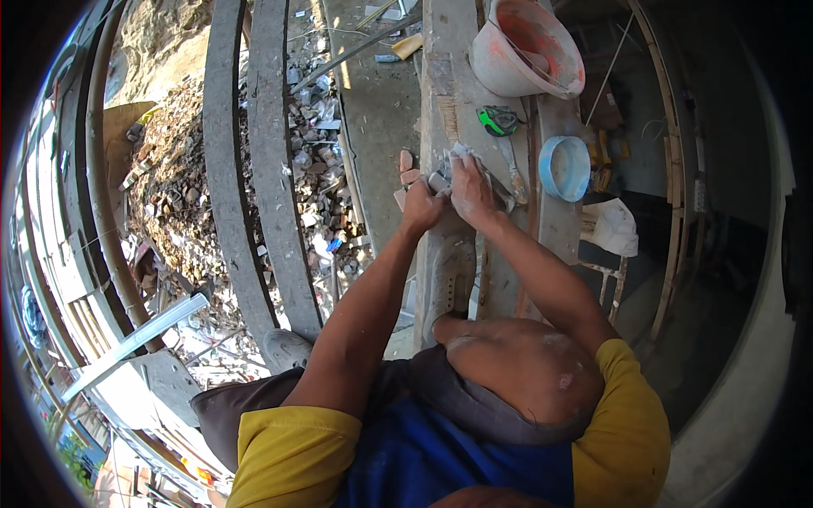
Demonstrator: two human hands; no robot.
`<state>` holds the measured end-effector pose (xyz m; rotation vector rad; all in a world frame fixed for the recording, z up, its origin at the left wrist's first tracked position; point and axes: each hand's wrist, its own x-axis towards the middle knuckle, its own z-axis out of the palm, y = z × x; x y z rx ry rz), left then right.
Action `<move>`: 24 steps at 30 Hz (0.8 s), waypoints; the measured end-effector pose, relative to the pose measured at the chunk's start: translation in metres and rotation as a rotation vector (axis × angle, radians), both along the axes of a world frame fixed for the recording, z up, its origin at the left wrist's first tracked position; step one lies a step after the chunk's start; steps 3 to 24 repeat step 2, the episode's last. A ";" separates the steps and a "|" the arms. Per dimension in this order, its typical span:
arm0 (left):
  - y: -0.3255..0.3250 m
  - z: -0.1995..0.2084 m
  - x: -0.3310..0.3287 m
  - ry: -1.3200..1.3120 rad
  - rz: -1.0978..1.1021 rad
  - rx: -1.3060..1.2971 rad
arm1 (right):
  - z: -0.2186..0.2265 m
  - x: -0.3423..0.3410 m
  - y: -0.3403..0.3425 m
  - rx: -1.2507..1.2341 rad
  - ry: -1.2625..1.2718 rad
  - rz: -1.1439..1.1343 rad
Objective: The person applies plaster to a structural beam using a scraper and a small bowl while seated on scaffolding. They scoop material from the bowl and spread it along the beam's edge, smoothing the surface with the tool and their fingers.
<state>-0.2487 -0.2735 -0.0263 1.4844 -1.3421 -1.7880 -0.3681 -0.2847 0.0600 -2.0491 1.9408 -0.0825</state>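
Observation:
My two hands meet over the wooden plank in front of me. My left hand (422,207) is closed, thumb and fingers pinching a small grey block-like piece (438,181). Beside it, my right hand (472,191) is curled over a whitish, crumpled material (460,149) that I cannot make out clearly; its fingers are dusted white. Just right of that hand lies a tool with a worn, paint-stained handle (514,179). A green and black tape measure (496,121) rests farther off. Several reddish brick pieces (406,161) sit left of my hands.
A white bucket (542,80) stained red inside stands at the far end. A light blue round tub (565,168) is at the right. My shoe (451,275) is on the plank. Two grey planks (227,161) span above rubble (174,186) at left, with open gaps between.

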 end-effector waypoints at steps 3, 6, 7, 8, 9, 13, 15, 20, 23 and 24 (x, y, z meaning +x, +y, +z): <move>-0.006 0.005 0.003 0.030 -0.001 0.032 | -0.005 0.016 0.015 0.164 0.105 0.150; -0.006 0.005 0.003 0.030 -0.001 0.032 | -0.005 0.016 0.015 0.164 0.105 0.150; -0.006 0.005 0.003 0.030 -0.001 0.032 | -0.005 0.016 0.015 0.164 0.105 0.150; -0.006 0.005 0.003 0.030 -0.001 0.032 | -0.005 0.016 0.015 0.164 0.105 0.150; -0.006 0.005 0.003 0.030 -0.001 0.032 | -0.005 0.016 0.015 0.164 0.105 0.150; -0.006 0.005 0.003 0.030 -0.001 0.032 | -0.005 0.016 0.015 0.164 0.105 0.150; -0.006 0.005 0.003 0.030 -0.001 0.032 | -0.005 0.016 0.015 0.164 0.105 0.150; -0.006 0.005 0.003 0.030 -0.001 0.032 | -0.005 0.016 0.015 0.164 0.105 0.150; -0.006 0.005 0.003 0.030 -0.001 0.032 | -0.005 0.016 0.015 0.164 0.105 0.150; -0.006 0.005 0.003 0.030 -0.001 0.032 | -0.005 0.016 0.015 0.164 0.105 0.150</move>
